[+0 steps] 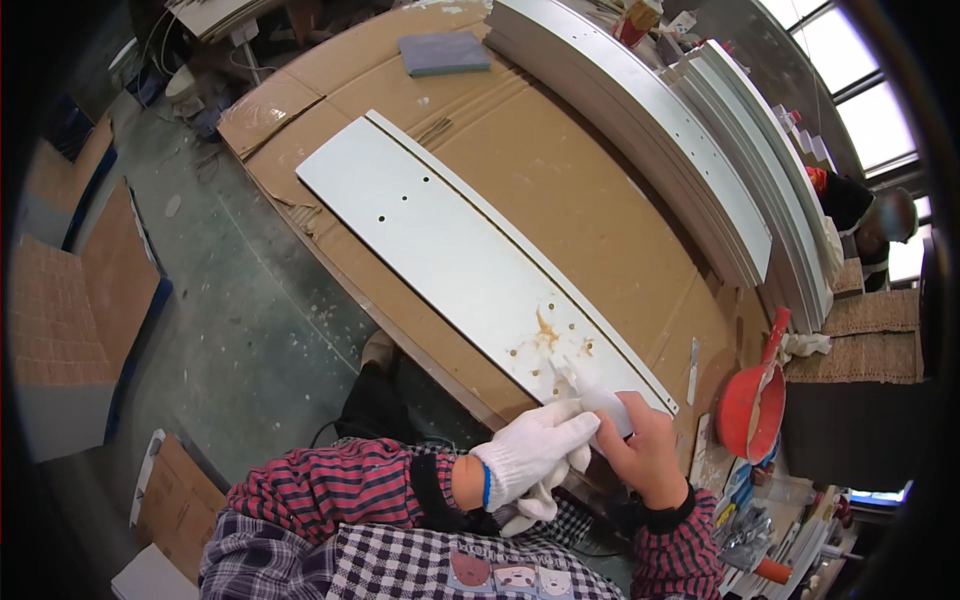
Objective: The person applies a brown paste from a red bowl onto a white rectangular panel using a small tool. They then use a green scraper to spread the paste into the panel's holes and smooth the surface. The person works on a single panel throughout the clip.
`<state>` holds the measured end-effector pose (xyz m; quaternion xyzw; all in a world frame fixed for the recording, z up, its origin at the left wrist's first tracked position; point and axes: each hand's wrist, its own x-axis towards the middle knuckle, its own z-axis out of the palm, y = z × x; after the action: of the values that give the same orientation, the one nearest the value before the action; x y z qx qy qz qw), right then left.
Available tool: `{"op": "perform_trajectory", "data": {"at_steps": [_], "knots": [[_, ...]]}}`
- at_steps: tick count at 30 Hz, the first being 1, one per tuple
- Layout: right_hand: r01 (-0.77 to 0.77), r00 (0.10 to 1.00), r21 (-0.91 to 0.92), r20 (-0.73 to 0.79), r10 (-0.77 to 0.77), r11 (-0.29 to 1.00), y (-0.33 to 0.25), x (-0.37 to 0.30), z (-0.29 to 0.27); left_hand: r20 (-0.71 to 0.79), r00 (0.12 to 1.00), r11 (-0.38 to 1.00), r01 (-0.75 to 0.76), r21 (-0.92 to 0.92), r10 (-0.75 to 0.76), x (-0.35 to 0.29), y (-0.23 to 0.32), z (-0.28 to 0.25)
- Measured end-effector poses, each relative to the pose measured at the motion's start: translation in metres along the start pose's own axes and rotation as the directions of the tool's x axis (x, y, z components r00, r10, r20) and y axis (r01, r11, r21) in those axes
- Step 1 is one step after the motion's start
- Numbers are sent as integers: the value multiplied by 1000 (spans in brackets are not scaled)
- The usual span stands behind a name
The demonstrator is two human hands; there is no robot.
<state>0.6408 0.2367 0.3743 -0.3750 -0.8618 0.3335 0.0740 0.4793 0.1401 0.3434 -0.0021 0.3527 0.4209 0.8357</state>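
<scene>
A long white board (450, 260) with drilled holes and a groove along one edge lies at a slant before me. Yellowish-brown smears (546, 328) mark its near end, around several holes. Over that end my right hand (645, 450), bare, is closed round a smooth whitish object (606, 408) whose kind I cannot make out. My left hand (535, 445) wears a white knitted glove with a blue cuff. Its fingers are closed together beside that object, and what they hold is hidden. White glove-like fabric (535, 510) hangs beneath the left hand.
Cardboard (560, 160) covers the table under the board. A grey block (444, 53) lies at the far side. Stacked white panels (640, 130) stand along the right. A red long-handled pan (750, 410) and a flat metal strip (693, 370) are near my right hand. Another person (880, 220) is at far right.
</scene>
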Motion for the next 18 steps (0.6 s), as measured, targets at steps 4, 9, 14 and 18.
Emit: {"op": "perform_trajectory", "data": {"at_steps": [4, 9, 14, 18], "knots": [[8, 999, 10, 39, -8, 1000, -4, -7, 6, -18, 1000, 991, -17, 134, 20, -3, -7, -10], [61, 997, -26, 41, -60, 998, -3, -6, 12, -5, 998, 989, -55, 141, 56, -2, -15, -18], [67, 995, -38, 70, -65, 997, -6, -2, 13, -3, 998, 990, -65, 122, 66, -3, -17, -23], [54, 997, -50, 63, -51, 997, -7, -4, 14, 7, 999, 992, -54, 118, 54, -1, -17, -24]]}}
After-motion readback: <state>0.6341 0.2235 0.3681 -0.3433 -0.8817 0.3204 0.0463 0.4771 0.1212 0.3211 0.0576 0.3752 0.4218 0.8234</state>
